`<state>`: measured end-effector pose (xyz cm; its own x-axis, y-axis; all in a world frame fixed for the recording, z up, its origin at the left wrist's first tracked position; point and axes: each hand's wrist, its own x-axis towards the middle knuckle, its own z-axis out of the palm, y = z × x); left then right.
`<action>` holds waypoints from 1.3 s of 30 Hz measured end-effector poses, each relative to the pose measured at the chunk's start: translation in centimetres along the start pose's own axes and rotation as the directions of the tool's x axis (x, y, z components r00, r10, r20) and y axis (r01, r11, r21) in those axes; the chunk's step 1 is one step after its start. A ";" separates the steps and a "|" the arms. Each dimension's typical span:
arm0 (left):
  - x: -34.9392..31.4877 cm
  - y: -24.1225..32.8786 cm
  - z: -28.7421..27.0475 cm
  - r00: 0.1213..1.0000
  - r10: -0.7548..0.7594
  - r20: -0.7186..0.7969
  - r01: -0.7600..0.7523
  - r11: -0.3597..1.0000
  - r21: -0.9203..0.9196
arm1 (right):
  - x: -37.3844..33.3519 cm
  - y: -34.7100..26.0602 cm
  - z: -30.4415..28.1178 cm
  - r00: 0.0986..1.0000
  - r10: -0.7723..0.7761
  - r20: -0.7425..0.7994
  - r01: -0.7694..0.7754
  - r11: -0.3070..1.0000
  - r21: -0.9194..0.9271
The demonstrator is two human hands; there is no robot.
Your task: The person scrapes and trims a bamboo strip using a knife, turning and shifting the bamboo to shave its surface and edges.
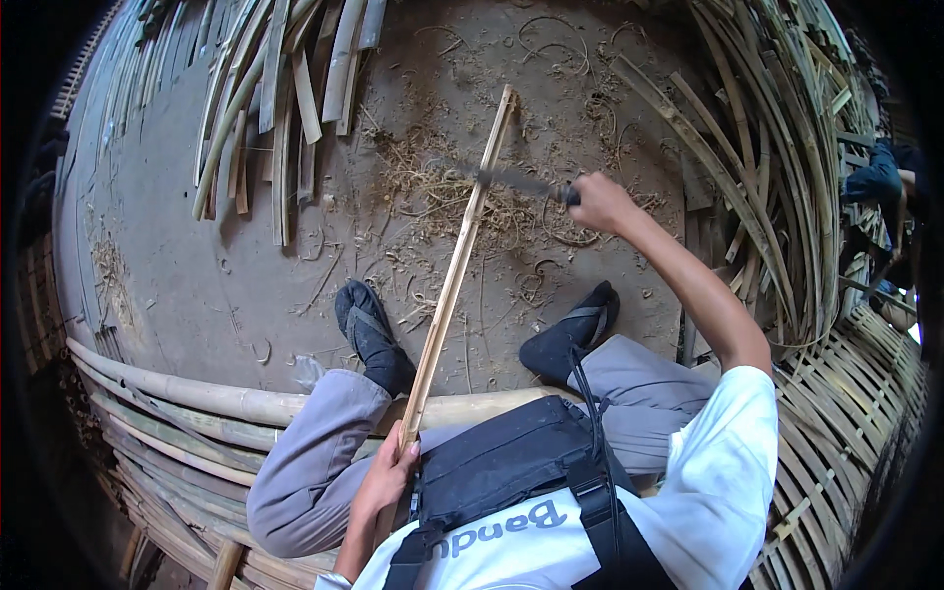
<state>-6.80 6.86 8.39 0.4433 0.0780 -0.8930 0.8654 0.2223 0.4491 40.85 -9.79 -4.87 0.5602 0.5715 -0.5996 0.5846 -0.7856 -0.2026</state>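
A long, pale split-bamboo strip [447, 285] slants from my lap out over the floor. Its near end lies in my left hand [386, 474], whose fingers wrap round it beside the black bag on my front. Out to the right, my right hand [602, 204] is closed round the dark handle of a knife [526, 184]. The knife's blade crosses the strip in its far half and touches it or lies just over it; which one I cannot tell. Past the strip the blade's tip is blurred.
Curly bamboo shavings [423, 182] litter the brown floor [251, 295]. Bundles of bamboo strips [285, 108] lie at the far left, others [777, 147] at the right. I sit on bamboo poles [226, 398]. Woven bamboo [826, 462] stands at the near right. Another person's sleeve [873, 175] shows at the right edge.
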 end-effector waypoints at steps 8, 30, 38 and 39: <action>0.1 1.1 -0.1 0.998 -0.060 0.036 0.066 0.984 -0.167 | 4.0 1.6 1.9 0.977 0.191 -0.095 -0.165 0.960 0.226; -0.4 1.1 -1.4 0.942 -0.228 0.247 0.304 0.892 -0.334 | 3.4 2.2 1.9 0.951 0.263 -0.165 -0.207 0.934 0.291; -0.3 0.7 -0.8 0.957 -0.187 0.222 0.254 0.910 -0.328 | 1.3 7.0 4.7 0.876 0.441 -0.196 -0.297 0.813 0.500; -0.4 1.1 -0.7 0.963 -0.151 0.223 0.221 0.916 -0.335 | 0.3 6.6 4.6 0.893 0.395 -0.217 -0.257 0.841 0.476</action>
<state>-6.26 7.78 9.24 0.3485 -0.1747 -0.9209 0.8122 0.5466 0.2037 42.18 -15.88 -9.98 0.8583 0.2514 -0.4474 0.0689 -0.9203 -0.3850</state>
